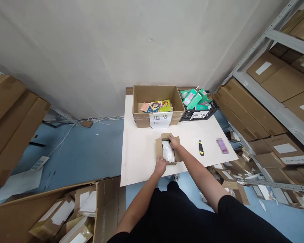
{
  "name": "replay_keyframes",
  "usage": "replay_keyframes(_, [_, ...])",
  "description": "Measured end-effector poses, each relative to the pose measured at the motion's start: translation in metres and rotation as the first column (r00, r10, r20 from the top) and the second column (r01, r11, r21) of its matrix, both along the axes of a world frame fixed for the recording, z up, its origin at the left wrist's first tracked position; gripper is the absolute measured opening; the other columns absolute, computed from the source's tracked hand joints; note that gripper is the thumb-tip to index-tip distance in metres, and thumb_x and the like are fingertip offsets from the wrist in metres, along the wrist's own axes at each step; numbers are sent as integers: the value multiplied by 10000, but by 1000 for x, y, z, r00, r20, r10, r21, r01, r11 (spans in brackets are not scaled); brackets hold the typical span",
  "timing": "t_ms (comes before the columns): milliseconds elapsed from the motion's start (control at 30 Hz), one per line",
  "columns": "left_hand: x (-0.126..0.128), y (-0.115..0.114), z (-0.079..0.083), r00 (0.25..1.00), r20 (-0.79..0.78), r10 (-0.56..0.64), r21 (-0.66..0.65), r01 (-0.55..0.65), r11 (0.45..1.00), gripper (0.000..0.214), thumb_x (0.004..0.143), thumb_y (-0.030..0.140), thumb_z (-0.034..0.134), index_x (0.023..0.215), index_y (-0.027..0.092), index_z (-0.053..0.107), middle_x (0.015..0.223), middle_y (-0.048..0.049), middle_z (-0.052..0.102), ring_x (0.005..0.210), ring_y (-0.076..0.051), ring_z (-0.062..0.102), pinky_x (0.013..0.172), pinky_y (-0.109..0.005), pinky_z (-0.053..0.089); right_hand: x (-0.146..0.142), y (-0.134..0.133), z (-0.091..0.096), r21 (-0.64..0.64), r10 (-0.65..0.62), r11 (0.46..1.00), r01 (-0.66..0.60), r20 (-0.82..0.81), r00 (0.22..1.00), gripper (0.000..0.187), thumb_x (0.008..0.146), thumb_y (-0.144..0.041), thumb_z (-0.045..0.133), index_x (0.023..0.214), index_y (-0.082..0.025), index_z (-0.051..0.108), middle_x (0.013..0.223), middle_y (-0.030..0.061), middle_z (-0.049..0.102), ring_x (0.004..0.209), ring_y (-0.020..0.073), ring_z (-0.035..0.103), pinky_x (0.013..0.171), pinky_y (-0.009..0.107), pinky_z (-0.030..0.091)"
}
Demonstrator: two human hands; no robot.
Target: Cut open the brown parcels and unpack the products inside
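Observation:
A small open cardboard box [159, 147] sits on the white table [142, 152] near its front edge. White plastic wrapping [168, 152] fills the box. My left hand [160, 165] grips the box's near edge, fingers curled over it. My right hand [174, 141] reaches into the far side of the box, fingers bent down onto the wrapping and the back flap. What the wrapping holds is hidden.
A larger open carton [155, 118] with colourful packs and a paper label stands at the table's back. A black crate [200, 113] of green boxes sits beside it. A yellow-black utility knife [201, 147] and a purple item [222, 146] lie to the right. Shelves of cartons line both sides.

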State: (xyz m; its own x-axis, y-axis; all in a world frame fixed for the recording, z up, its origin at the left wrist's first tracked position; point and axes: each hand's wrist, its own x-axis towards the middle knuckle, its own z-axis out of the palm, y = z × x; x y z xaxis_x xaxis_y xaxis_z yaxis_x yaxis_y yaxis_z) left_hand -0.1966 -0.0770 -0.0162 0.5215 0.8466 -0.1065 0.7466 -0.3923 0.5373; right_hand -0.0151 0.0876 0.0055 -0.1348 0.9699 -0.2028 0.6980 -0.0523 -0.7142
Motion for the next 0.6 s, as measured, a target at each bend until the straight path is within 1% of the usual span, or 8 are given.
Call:
replay_keyframes(133, [-1, -2, -2, 1000, -22, 7, -2, -8, 1000, 473, 960, 41, 489, 1182, 287, 826, 969, -109, 739, 1131, -280, 597, 1246, -533, 284, -6, -5, -10, 88, -58, 995, 54, 51, 997, 456, 850, -72, 524, 1239, -162, 742, 1398, 112, 706, 1388, 293, 565, 1255, 428, 378])
replay_keyframes(200, [0, -1, -3, 1000, -18, 7, -10, -7, 1000, 466, 964, 53, 490, 1176, 293, 828, 965, -111, 739, 1134, -281, 590, 1242, -534, 286, -7, -16, -20, 51, -7, 999, 3, 78, 997, 389, 845, -75, 540, 1148, -171, 766, 1327, 132, 734, 1331, 305, 599, 1225, 429, 410])
replay_keyframes(233, [1, -1, -4, 1000, -12, 8, -14, -8, 1000, 460, 964, 59, 492, 1170, 291, 831, 964, -115, 739, 1133, -283, 589, 1240, -537, 287, -8, -22, -25, 13, 35, 999, -36, 93, 995, 387, 826, -74, 565, 1141, -170, 768, 1346, 147, 725, 1341, 315, 592, 1216, 429, 417])
replay_keyframes(267, [2, -1, -4, 1000, -6, 9, -17, -9, 1000, 455, 963, 62, 495, 1164, 289, 834, 965, -118, 740, 1132, -284, 588, 1238, -540, 287, -9, -26, -31, -23, 72, 997, -70, 111, 991, 418, 799, -73, 594, 1171, -165, 762, 1395, 161, 702, 1378, 328, 567, 1217, 432, 413])
replay_keyframes(333, [6, 0, -5, 1000, 5, 11, -21, -11, 1000, 453, 959, 61, 501, 1155, 292, 837, 965, -114, 743, 1126, -281, 591, 1236, -545, 287, -11, -31, -38, -72, 109, 992, -100, 149, 983, 576, 746, -72, 649, 1314, -147, 713, 1519, 188, 618, 1480, 357, 473, 1237, 455, 380])
replay_keyframes(433, [11, 1, -7, 1000, 1, 14, -24, -14, 1000, 448, 958, 53, 506, 1140, 294, 837, 945, -97, 740, 1112, -270, 594, 1229, -545, 291, -16, -28, -39, -163, 168, 978, -127, 269, 948, 823, 738, -86, 682, 1548, -115, 539, 1645, 229, 473, 1568, 388, 345, 1260, 498, 325])
replay_keyframes(533, [13, 1, -6, 1000, -16, 27, -22, -28, 999, 434, 943, 34, 520, 1123, 271, 836, 943, -93, 737, 1100, -262, 593, 1220, -535, 300, -20, -24, -29, -262, 277, 949, -174, 433, 858, 855, 811, -102, 632, 1636, -102, 409, 1670, 231, 420, 1562, 384, 332, 1251, 482, 316])
replay_keyframes(600, [13, 1, -6, 999, -16, 37, -18, -38, 999, 430, 932, 19, 529, 1112, 258, 837, 945, -95, 739, 1096, -260, 592, 1215, -526, 307, -22, -23, -20, -265, 307, 944, -195, 493, 814, 784, 849, -98, 590, 1616, -98, 428, 1620, 224, 466, 1503, 367, 391, 1233, 450, 328])
